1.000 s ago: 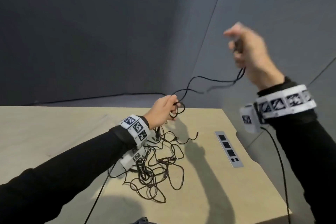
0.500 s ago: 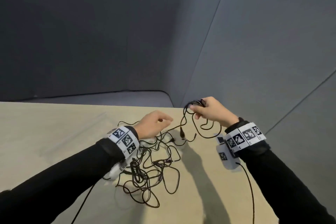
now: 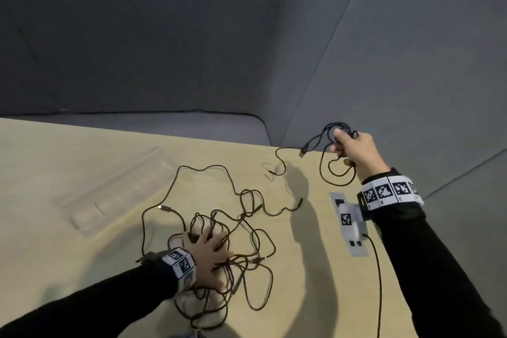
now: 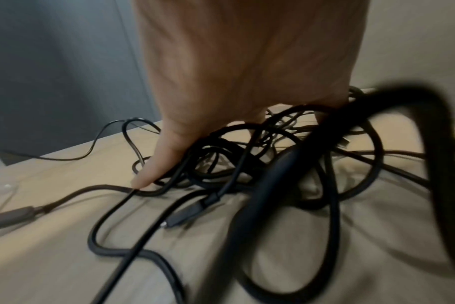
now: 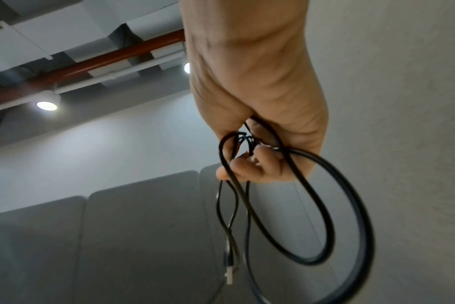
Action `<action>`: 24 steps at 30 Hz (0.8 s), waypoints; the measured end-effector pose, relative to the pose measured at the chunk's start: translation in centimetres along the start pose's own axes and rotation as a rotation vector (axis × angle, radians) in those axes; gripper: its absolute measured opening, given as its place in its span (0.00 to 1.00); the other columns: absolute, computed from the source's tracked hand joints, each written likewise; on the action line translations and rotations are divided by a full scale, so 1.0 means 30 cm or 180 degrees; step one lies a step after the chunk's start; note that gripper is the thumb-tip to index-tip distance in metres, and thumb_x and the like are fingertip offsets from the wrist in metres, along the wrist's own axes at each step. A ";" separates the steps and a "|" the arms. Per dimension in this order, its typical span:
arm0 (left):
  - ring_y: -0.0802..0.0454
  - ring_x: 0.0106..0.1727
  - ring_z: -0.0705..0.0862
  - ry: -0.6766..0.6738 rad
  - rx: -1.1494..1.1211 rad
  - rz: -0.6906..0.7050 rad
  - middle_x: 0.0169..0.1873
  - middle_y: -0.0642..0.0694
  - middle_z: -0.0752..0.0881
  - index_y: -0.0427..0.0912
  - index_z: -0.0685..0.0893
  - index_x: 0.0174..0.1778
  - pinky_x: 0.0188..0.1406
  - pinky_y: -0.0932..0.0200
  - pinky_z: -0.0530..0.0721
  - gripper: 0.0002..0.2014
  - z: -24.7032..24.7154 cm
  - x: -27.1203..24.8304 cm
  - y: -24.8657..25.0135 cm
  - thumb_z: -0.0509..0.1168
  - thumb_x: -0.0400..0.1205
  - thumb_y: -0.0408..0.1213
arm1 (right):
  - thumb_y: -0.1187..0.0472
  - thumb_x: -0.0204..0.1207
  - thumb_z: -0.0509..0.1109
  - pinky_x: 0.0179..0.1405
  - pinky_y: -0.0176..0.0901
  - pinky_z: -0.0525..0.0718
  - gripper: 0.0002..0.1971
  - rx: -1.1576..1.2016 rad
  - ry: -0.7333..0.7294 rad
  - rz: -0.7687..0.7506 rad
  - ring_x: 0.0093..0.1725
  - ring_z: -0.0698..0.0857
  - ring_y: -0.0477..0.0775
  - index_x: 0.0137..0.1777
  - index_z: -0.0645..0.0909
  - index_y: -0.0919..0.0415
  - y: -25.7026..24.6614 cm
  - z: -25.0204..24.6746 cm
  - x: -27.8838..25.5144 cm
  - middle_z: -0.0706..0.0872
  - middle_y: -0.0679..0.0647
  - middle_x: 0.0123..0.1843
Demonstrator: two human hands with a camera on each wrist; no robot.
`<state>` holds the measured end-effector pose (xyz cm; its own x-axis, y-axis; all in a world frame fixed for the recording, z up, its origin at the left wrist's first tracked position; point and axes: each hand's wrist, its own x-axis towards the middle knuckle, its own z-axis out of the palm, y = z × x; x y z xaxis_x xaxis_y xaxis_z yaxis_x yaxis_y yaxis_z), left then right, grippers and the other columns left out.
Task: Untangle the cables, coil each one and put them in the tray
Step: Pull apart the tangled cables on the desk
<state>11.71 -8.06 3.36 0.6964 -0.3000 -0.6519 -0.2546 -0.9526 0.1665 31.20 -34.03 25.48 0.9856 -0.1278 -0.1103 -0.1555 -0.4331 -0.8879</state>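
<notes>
A clear tray lay on the table at the far left, apart from the cables. The left hand pressed flat on the tangle, fingers spread wide, with loops running under and between them. Further right, above the table's far corner, the right hand was raised with fingers curled round a coiled cable, whose loops and plug hung below the fist.
</notes>
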 end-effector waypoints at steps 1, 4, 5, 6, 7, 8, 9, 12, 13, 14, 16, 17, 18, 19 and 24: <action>0.35 0.81 0.32 -0.0037 0.0058 0.0119 0.82 0.54 0.35 0.68 0.50 0.78 0.70 0.18 0.49 0.42 0.021 -0.013 -0.004 0.59 0.70 0.72 | 0.56 0.81 0.66 0.14 0.32 0.61 0.08 0.0165 0.0113 0.0062 0.23 0.77 0.46 0.41 0.75 0.57 0.001 -0.007 0.028 0.84 0.54 0.29; 0.37 0.82 0.34 -0.0200 0.0079 0.0410 0.83 0.53 0.39 0.66 0.55 0.78 0.73 0.23 0.53 0.37 0.042 -0.057 -0.002 0.63 0.74 0.63 | 0.56 0.82 0.65 0.14 0.30 0.61 0.09 0.0577 0.0298 0.0456 0.17 0.73 0.44 0.43 0.74 0.58 0.049 -0.003 0.124 0.85 0.54 0.28; 0.38 0.82 0.35 -0.0215 0.0053 0.0477 0.83 0.54 0.40 0.66 0.58 0.78 0.73 0.25 0.55 0.35 0.042 -0.069 0.001 0.64 0.75 0.60 | 0.56 0.82 0.64 0.15 0.29 0.61 0.10 0.0684 0.0298 0.0661 0.17 0.71 0.45 0.41 0.73 0.59 0.080 0.003 0.155 0.84 0.55 0.29; 0.38 0.82 0.36 -0.0204 0.0016 0.0525 0.83 0.55 0.41 0.65 0.60 0.78 0.74 0.27 0.57 0.33 0.040 -0.078 0.004 0.64 0.77 0.56 | 0.56 0.83 0.63 0.14 0.28 0.62 0.12 0.0766 0.0268 0.0874 0.18 0.70 0.46 0.39 0.72 0.60 0.119 0.014 0.182 0.83 0.57 0.30; 0.39 0.83 0.37 -0.0173 -0.0021 0.0548 0.83 0.55 0.43 0.65 0.62 0.77 0.74 0.28 0.59 0.31 0.038 -0.082 0.007 0.64 0.78 0.54 | 0.56 0.83 0.62 0.14 0.27 0.62 0.14 0.0784 0.0221 0.1081 0.17 0.70 0.46 0.37 0.72 0.60 0.171 0.027 0.210 0.81 0.57 0.30; 0.39 0.83 0.38 -0.0143 -0.0055 0.0536 0.83 0.55 0.44 0.64 0.63 0.77 0.75 0.30 0.62 0.30 0.039 -0.085 0.011 0.63 0.78 0.52 | 0.56 0.84 0.61 0.13 0.26 0.63 0.15 0.0758 0.0188 0.1251 0.15 0.71 0.45 0.36 0.72 0.61 0.232 0.041 0.235 0.80 0.57 0.29; 0.40 0.83 0.39 -0.0112 -0.0078 0.0512 0.83 0.55 0.45 0.64 0.64 0.77 0.75 0.32 0.64 0.29 0.040 -0.086 0.015 0.63 0.78 0.51 | 0.56 0.83 0.62 0.13 0.26 0.63 0.15 0.0675 0.0202 0.1366 0.14 0.71 0.45 0.36 0.73 0.62 0.287 0.053 0.244 0.79 0.57 0.28; 0.40 0.83 0.40 -0.0047 -0.0100 0.0441 0.83 0.54 0.47 0.62 0.66 0.76 0.74 0.33 0.66 0.27 0.043 -0.084 0.025 0.62 0.79 0.48 | 0.56 0.77 0.70 0.18 0.31 0.72 0.13 0.0002 0.0375 0.1490 0.24 0.76 0.53 0.46 0.79 0.69 0.420 0.065 0.238 0.82 0.59 0.32; 0.40 0.83 0.40 -0.0035 -0.0112 0.0429 0.83 0.54 0.47 0.62 0.66 0.76 0.74 0.33 0.66 0.27 0.045 -0.082 0.028 0.61 0.80 0.48 | 0.54 0.75 0.73 0.28 0.39 0.78 0.20 -0.0310 0.0387 0.1482 0.32 0.80 0.57 0.55 0.78 0.73 0.449 0.059 0.232 0.84 0.61 0.39; 0.41 0.83 0.40 -0.0033 -0.0124 0.0422 0.83 0.54 0.47 0.61 0.67 0.76 0.74 0.33 0.67 0.26 0.047 -0.079 0.029 0.61 0.80 0.48 | 0.54 0.73 0.75 0.40 0.45 0.81 0.28 -0.0639 0.0400 0.1455 0.43 0.83 0.61 0.64 0.73 0.75 0.473 0.060 0.233 0.83 0.62 0.49; 0.40 0.83 0.41 -0.0049 -0.0167 0.0399 0.83 0.53 0.49 0.60 0.68 0.75 0.74 0.34 0.67 0.24 0.045 -0.075 0.032 0.60 0.80 0.48 | 0.58 0.74 0.74 0.56 0.53 0.78 0.32 -0.1196 0.0546 0.1289 0.61 0.80 0.67 0.71 0.64 0.72 0.481 0.078 0.215 0.78 0.66 0.61; 0.40 0.83 0.43 -0.0044 -0.0194 0.0398 0.83 0.53 0.50 0.59 0.70 0.74 0.75 0.35 0.67 0.24 0.041 -0.073 0.032 0.60 0.80 0.48 | 0.60 0.77 0.70 0.62 0.56 0.76 0.27 -0.1460 0.0705 0.1179 0.65 0.77 0.68 0.71 0.64 0.69 0.479 0.102 0.200 0.76 0.69 0.67; 0.40 0.83 0.45 -0.0026 -0.0220 0.0414 0.83 0.52 0.52 0.58 0.71 0.73 0.75 0.36 0.66 0.23 0.033 -0.071 0.031 0.60 0.80 0.48 | 0.60 0.80 0.65 0.68 0.61 0.72 0.23 -0.1781 0.0841 0.1038 0.68 0.74 0.69 0.72 0.65 0.66 0.482 0.134 0.187 0.73 0.70 0.70; 0.40 0.83 0.48 -0.0009 -0.0246 0.0442 0.82 0.51 0.54 0.57 0.72 0.73 0.75 0.37 0.67 0.22 0.023 -0.069 0.030 0.60 0.80 0.48 | 0.58 0.81 0.61 0.71 0.65 0.67 0.22 -0.2226 0.0804 0.0834 0.71 0.70 0.70 0.73 0.67 0.64 0.484 0.177 0.162 0.71 0.71 0.73; 0.47 0.76 0.68 0.0168 -0.0484 0.0642 0.79 0.48 0.65 0.51 0.78 0.69 0.73 0.52 0.70 0.19 -0.025 -0.071 0.016 0.61 0.81 0.46 | 0.56 0.80 0.63 0.76 0.61 0.64 0.24 -0.3113 -0.0978 -0.0677 0.78 0.65 0.64 0.75 0.69 0.61 0.542 0.445 0.051 0.68 0.63 0.78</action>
<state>10.60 -7.90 5.37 0.6768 -0.4832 -0.5554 -0.2908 -0.8686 0.4013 31.05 -29.35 4.92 0.9518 0.2086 -0.2247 0.1728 -0.9704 -0.1690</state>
